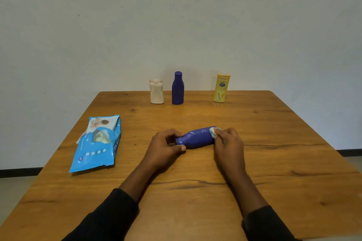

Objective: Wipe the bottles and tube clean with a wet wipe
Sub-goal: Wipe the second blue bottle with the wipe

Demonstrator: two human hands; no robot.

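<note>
A blue tube [196, 139] lies sideways over the middle of the wooden table [274, 162]. My left hand [166, 146] grips its left, cap end. My right hand [228, 143] presses a small crumpled white wet wipe [214, 132] against the tube's right end. At the far edge stand three bottles: a white one [156, 92], a dark blue one [177, 89] and a yellow one [221, 88], all upright.
A blue pack of wet wipes [98, 143] lies flat on the left side of the table, its flap open. A plain wall rises right behind the bottles. The table's left and right edges drop to the floor.
</note>
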